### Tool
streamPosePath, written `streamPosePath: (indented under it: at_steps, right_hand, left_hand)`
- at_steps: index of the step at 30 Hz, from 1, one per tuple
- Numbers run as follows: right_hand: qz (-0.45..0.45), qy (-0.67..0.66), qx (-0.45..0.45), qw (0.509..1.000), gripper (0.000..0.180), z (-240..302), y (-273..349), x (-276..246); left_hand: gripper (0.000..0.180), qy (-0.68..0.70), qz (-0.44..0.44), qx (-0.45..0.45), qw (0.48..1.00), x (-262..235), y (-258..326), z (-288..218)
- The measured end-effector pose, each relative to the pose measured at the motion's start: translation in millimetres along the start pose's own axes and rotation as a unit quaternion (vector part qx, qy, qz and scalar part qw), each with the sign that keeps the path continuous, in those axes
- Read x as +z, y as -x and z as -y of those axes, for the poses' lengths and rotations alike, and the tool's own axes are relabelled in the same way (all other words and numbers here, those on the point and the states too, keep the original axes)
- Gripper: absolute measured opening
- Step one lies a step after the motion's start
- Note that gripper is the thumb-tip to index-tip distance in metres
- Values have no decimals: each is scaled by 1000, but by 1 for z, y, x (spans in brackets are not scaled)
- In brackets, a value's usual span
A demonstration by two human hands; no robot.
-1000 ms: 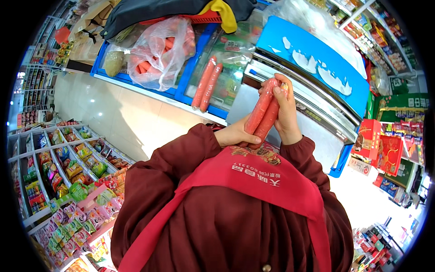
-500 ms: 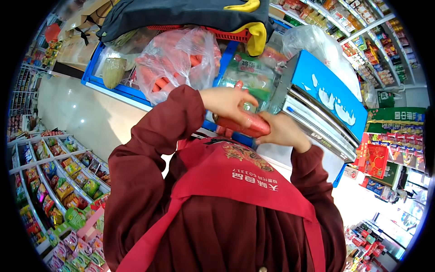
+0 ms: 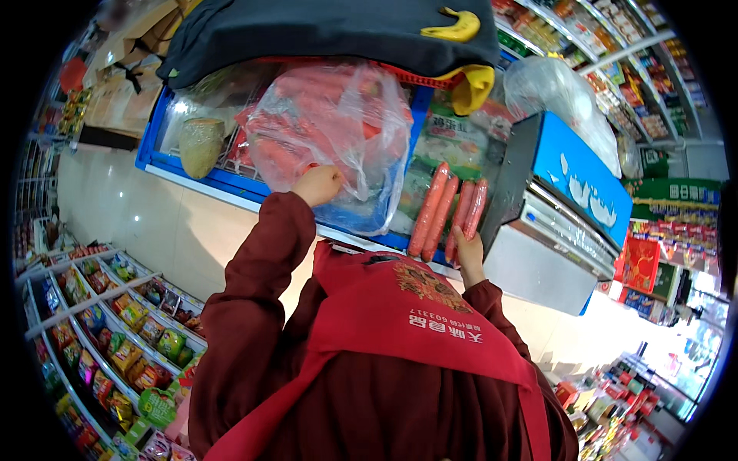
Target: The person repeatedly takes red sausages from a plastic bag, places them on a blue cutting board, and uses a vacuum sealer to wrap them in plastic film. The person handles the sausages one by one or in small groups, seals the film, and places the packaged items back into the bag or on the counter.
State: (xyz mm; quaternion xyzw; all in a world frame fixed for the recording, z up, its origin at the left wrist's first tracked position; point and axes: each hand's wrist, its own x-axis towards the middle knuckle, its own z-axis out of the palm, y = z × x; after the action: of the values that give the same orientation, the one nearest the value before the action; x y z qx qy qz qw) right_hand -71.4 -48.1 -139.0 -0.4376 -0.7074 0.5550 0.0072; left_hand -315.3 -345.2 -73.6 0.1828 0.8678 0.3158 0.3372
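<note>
Red sausages (image 3: 432,211) in clear casings lie side by side in a small row on the chest freezer's glass top. At the near end of the row, my right hand (image 3: 470,252) is closed round the rightmost ones. To the left, a large clear plastic bag (image 3: 338,127) filled with more red sausages rests on the freezer. My left hand (image 3: 319,184) is closed at the bag's near-left edge, pinching its film; the fingertips are partly hidden.
A blue-framed chest freezer (image 3: 161,131) spans the front. On it stand a blue-topped wrapping machine (image 3: 578,177), a wrapped melon-like item (image 3: 202,146) and a white plastic bag (image 3: 557,92). A dark cloth (image 3: 323,34) covers a red basket behind. Snack shelves (image 3: 131,323) are at left.
Both hands held sausages together before; now they are apart. The sausages lie in a row under my right hand, while my left hand has moved left to the plastic bag, which sits nearer.
</note>
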Motion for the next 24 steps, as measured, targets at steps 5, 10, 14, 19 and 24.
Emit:
streamPosePath:
  at_steps: [5,10,14,19,24]
  right_hand:
    - [48,394,-166,902,49,17,-3,-20]
    - [144,193,-254,937,15,205,45,9]
    - [333,109,-534,769,12,294,64,86]
    - [340,212,-587,704,17,294,-8,189]
    - [547,423,-493,528,24,210,-56,161]
  left_hand:
    - [34,-210,-295,101,927,-39,1,2]
    - [55,-54,-403,228,885,-111,26,-9]
    - [58,40,-428,271,861,-133,41,-21]
    - [61,11,-443,248,861,-137,53,-5]
    - [62,-41,-518,120,846,-148,77,35]
